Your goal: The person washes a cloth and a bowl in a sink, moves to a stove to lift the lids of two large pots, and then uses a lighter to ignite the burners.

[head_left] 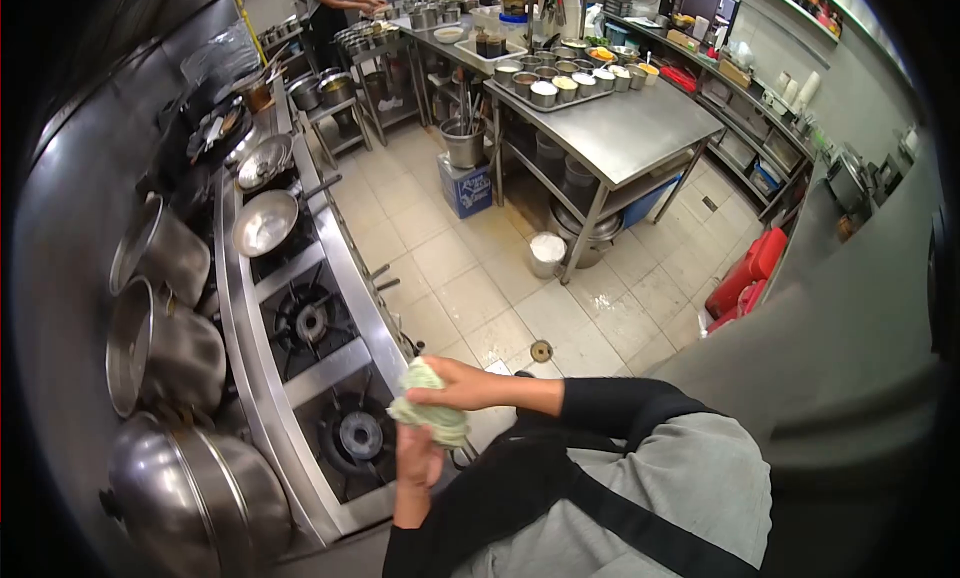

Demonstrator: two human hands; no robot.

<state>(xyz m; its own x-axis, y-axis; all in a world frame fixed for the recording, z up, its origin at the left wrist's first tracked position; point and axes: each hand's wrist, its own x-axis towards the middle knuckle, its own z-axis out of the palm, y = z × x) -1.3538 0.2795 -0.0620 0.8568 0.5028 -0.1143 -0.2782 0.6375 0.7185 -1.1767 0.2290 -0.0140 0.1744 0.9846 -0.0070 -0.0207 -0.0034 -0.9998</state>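
Observation:
A pale green cloth point(435, 408), bunched up, is between my two hands beside the front edge of the stove. My right hand point(458, 383) grips it from above, thumb and fingers closed on its upper part. My left hand point(417, 460) holds its lower side, with the fingers partly hidden by the cloth. The stove point(360, 363) is just left of my hands, with a bare burner point(361, 434) closest to them and a second burner point(311, 323) beyond it. A metal frying pan point(268, 224) rests farther along the stove.
Large metal pots point(175, 353) line the stove's back. A steel table point(650, 128) carries a tray of several small containers point(555, 86). Below stand a white-filled bucket point(546, 255) and a blue box point(466, 188). Red containers point(745, 278) are at right. Another person point(335, 3) works far back.

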